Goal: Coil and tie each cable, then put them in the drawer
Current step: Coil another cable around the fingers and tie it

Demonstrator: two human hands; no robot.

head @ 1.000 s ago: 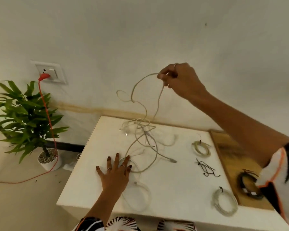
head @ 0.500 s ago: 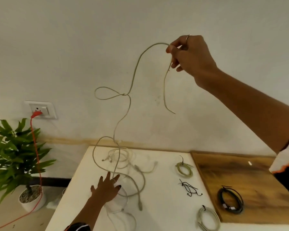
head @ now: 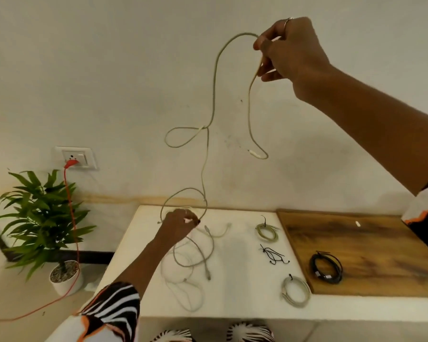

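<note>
- High against the wall, head view: right hand (head: 290, 49), fingers pinched on a pale cable (head: 214, 95) near its end; the short tail with the plug (head: 255, 153) dangles below. Held up, probably so the length hangs free of its tangle.
- Low at the table's far edge: left hand (head: 179, 224), fingers curled round the same cable where a loop meets the white table (head: 242, 292), likely pinning the slack.
- Between the hands: one loose knot-like loop (head: 181, 137) in mid-air, not yet shaken out.
- On the table near the left hand: more loose pale cables (head: 195, 262), uncoiled.
- Right of these: two tied pale coils (head: 267, 232) (head: 295, 291), spare black ties (head: 273, 255), and a black coil (head: 328, 267) on a wooden board (head: 381, 243).
- Room: bare tabletop between tangle and coils; wall close behind. No drawer visible.
- Left, on the floor: a potted plant (head: 42, 218) and an orange cord (head: 71, 206), well apart.
</note>
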